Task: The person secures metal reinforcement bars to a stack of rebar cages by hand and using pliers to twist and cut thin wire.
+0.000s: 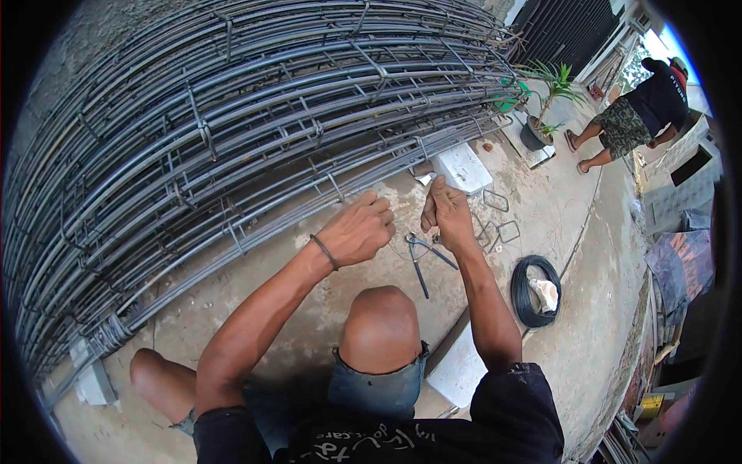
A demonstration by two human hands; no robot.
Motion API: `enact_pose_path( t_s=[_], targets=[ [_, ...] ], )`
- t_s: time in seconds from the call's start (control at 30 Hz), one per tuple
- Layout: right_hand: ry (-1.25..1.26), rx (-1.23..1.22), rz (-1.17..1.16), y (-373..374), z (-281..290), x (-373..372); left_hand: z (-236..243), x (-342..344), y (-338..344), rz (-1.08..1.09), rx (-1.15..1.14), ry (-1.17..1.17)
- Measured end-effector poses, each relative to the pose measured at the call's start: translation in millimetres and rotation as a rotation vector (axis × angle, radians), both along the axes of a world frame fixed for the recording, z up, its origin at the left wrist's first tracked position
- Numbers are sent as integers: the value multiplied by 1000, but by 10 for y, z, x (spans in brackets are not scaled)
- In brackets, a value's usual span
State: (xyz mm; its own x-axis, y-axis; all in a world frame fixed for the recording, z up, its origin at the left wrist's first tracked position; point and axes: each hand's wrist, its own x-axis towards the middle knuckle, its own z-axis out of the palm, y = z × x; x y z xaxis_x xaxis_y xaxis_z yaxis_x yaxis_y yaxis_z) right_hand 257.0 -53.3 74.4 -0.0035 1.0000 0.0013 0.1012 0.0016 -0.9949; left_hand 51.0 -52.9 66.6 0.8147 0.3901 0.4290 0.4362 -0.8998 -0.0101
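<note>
My left hand [359, 230], with a dark band at its wrist, is curled into a fist just in front of the lowest bars of the stacked rebar cages [232, 131]. A little to its right, my right hand [448, 213] is closed, thumb pressed against the fingers. Whatever either hand holds is hidden or too thin to make out. On the concrete between and below the hands lie end-cutting pincers [420, 267] with dark handles. Several small square steel stirrups [495, 201] lie right of my right hand. A coil of black tie wire [516, 291] rests farther right.
A white block [466, 168] stands beyond my right hand, and another white block [459, 370] lies by my knee. At the far right are a potted plant [533, 135] and a standing person [645, 108]. Piled clutter and a tarp [680, 267] line the right edge.
</note>
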Motion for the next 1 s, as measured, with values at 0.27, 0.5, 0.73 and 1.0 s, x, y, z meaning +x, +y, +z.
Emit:
enact_pose_path(
  t_s=[0.27,0.5,0.73,1.0],
  targets=[
    [195,25,363,79,177,-472,190,57,93,-451,-100,161],
    [369,12,292,118,30,-677,143,-82,102,-549,-295,-190],
    [899,-225,297,148,301,-835,331,-199,57,-534,-373,-310],
    [787,43,-31,306,437,-935,-110,-33,-339,338,-699,-1120]
  ],
)
